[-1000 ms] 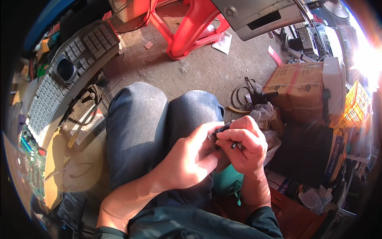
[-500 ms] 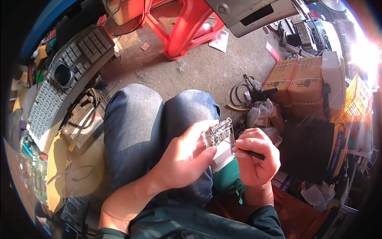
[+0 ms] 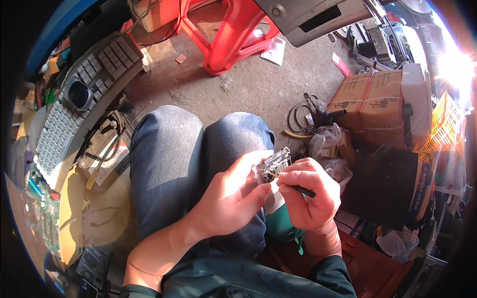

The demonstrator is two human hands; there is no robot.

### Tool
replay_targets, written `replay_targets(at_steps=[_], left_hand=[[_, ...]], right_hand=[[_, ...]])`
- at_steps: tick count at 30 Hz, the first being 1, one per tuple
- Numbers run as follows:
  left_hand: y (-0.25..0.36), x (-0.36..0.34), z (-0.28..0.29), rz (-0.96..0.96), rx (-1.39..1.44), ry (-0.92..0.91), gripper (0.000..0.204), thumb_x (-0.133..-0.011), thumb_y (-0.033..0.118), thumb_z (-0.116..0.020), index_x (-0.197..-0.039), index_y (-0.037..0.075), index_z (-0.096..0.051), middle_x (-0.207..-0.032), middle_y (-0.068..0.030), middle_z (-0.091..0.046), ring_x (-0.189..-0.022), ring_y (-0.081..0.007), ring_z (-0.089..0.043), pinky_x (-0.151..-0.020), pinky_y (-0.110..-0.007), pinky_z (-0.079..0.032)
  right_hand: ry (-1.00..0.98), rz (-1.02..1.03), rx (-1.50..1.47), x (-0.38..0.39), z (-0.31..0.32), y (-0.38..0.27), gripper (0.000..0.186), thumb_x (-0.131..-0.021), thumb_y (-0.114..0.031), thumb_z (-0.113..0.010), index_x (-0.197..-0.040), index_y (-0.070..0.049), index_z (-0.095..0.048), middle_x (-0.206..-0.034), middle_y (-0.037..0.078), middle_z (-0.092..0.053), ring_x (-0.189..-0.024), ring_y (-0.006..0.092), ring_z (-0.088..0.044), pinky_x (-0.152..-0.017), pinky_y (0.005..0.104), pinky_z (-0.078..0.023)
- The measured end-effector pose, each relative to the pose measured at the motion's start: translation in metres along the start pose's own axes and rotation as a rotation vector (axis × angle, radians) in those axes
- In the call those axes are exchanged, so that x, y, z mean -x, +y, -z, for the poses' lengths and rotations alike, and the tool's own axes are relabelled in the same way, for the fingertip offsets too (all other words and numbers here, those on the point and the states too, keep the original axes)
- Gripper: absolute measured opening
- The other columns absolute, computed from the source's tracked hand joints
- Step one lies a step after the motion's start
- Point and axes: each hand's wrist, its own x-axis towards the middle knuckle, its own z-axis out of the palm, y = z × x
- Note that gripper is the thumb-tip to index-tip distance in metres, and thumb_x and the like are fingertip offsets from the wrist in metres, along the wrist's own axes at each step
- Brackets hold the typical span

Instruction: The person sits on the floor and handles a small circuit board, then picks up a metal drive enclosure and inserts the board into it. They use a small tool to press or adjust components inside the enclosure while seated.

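My left hand (image 3: 223,201) is closed around a small silver device (image 3: 278,159) with an exposed circuit board, its thumb along the near side. It is held above my right thigh. In my right hand (image 3: 318,196) is a thin tool with a black handle (image 3: 305,190), probably a small screwdriver, pinched between thumb and fingers. Its slim metal shaft points left and reaches the board. Whether the tip sits on a screw or another part is too small to tell. My right fingers hide part of the device's lower half.
A white keyboard (image 3: 59,134) lies at the left, above a green circuit board (image 3: 44,213). Ahead stands a red plastic stool (image 3: 218,49). On the right are a cardboard box (image 3: 367,94), an orange basket (image 3: 442,129) and plastic bags (image 3: 325,141). Something green (image 3: 280,223) rests beside my right thigh.
My right hand has moved left and slightly up with the tool, bringing its tip further onto the board and covering more of the device. My left hand stays nearly still.
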Motion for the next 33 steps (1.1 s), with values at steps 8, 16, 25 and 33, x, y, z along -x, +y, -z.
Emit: replay_targets(at_steps=[8, 16, 25, 33], left_hand=[[0.002, 0.000, 0.001, 0.024, -0.045, -0.012, 0.051, -0.098, -0.004, -0.052, -0.146, -0.003, -0.033, -0.115, -0.0079, -0.062, -0.099, -0.0075, -0.058, -0.084, -0.023, -0.047], [-0.002, -0.001, 0.001, -0.004, -0.136, 0.007, 0.049, -0.100, 0.000, -0.053, -0.144, -0.005, -0.034, -0.111, -0.0069, -0.064, -0.095, -0.0049, -0.057, -0.080, -0.021, -0.046], [-0.002, -0.002, -0.001, -0.008, -0.149, 0.038, 0.047, -0.101, 0.005, -0.056, -0.143, -0.004, -0.038, -0.108, -0.0027, -0.064, -0.089, -0.0008, -0.054, -0.074, -0.018, -0.044], [-0.001, -0.002, 0.001, 0.040, -0.272, 0.046, 0.050, -0.096, 0.000, -0.055, -0.143, -0.005, -0.038, -0.103, -0.0014, -0.065, -0.086, -0.0002, -0.053, -0.071, -0.018, -0.045]], right_hand=[[-0.004, -0.016, 0.001, -0.001, 0.000, -0.001, 0.025, -0.076, 0.007, -0.075, -0.099, 0.001, -0.065, -0.083, 0.013, -0.069, -0.072, 0.0272, -0.068, -0.066, 0.0334, -0.053], [-0.025, -0.104, 0.100, -0.011, 0.005, -0.012, 0.018, -0.074, 0.002, -0.078, -0.088, 0.000, -0.067, -0.078, 0.011, -0.069, -0.065, 0.0251, -0.067, -0.061, 0.0338, -0.053], [-0.259, 0.041, 0.371, -0.036, 0.018, -0.026, 0.024, -0.071, -0.005, -0.076, -0.090, 0.001, -0.062, -0.079, 0.011, -0.058, -0.067, 0.0286, -0.059, -0.062, 0.0363, -0.051], [-0.490, 0.078, 0.531, -0.042, 0.034, -0.034, 0.022, -0.077, -0.011, -0.076, -0.088, -0.001, -0.060, -0.082, 0.009, -0.056, -0.072, 0.0254, -0.060, -0.061, 0.0358, -0.050]])
